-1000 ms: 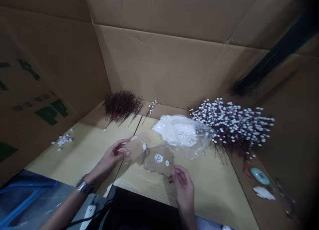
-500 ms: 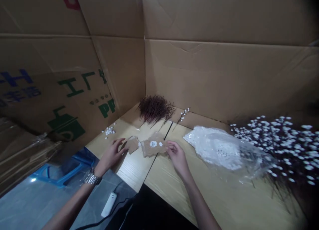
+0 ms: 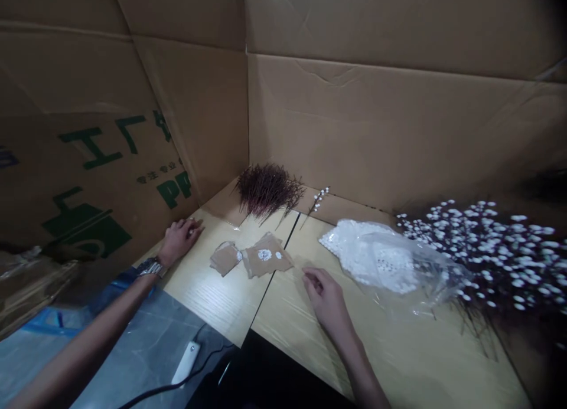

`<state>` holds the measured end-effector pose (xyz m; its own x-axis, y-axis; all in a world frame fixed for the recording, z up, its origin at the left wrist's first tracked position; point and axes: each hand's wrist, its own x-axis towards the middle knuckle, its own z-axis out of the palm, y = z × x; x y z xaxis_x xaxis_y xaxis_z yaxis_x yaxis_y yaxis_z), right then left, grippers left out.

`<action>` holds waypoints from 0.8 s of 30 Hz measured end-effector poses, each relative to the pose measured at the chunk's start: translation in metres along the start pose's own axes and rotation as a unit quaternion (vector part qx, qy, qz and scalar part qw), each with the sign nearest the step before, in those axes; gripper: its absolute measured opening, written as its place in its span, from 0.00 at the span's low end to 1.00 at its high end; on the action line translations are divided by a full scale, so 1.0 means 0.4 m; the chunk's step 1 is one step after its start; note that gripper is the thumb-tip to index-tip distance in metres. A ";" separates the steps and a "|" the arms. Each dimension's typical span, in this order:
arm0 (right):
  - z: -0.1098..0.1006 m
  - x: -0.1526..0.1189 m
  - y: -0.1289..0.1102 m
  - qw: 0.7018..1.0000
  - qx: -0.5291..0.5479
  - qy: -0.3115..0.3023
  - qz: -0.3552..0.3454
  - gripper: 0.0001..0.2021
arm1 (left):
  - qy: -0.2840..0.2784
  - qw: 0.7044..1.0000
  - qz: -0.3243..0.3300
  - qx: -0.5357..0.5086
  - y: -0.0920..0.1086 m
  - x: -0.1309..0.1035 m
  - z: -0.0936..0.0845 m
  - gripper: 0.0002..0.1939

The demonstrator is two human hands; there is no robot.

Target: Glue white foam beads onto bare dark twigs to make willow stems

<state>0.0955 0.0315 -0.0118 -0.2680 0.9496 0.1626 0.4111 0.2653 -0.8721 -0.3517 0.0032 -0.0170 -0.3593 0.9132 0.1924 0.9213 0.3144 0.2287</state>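
Observation:
My left hand (image 3: 181,241) is at the table's left edge by the cardboard wall, its fingers curled over the small white beads (image 3: 191,232), which it mostly hides. Palm inward, my right hand (image 3: 325,295) hovers near or rests on the table, fingers loosely bent together with nothing visible in them. Between the hands lie two torn cardboard pieces: a smaller one (image 3: 224,258) on the left and a larger one (image 3: 259,264) on the right, nearer my right hand. White blobs (image 3: 264,255) sit on the larger piece.
Behind the cardboard pieces stands a bundle of dark brown twigs (image 3: 268,190). A single sprig with white berries (image 3: 319,199) lies beside it. On the right are a clear bag of white beads (image 3: 372,252) and many white-tipped stems (image 3: 487,249). Cardboard walls (image 3: 376,120) enclose the table.
My left hand has moved left and away from the smaller cardboard piece onto the beads. My right hand has let go of the larger piece and drawn back toward me. The view has shifted slightly.

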 end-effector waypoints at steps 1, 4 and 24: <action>-0.003 -0.008 0.002 1.000 -0.001 0.002 0.001 0.14 | -0.010 1.000 -0.001 0.005 -0.002 0.000 0.000 0.16; -0.008 -0.030 0.005 1.000 0.002 -0.005 0.000 0.14 | -0.043 0.999 -0.015 0.020 0.000 -0.010 -0.006 0.15; -0.014 -0.106 0.073 1.000 0.012 0.028 -0.003 0.12 | -0.129 0.968 0.207 -0.053 0.517 -0.050 0.006 0.12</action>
<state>0.1238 -0.0001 -0.0416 -0.2208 0.9561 0.1925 0.3878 0.2672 -0.8822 -0.1536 0.0504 0.0241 0.0996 0.9939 0.0471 0.9532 -0.1089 0.2819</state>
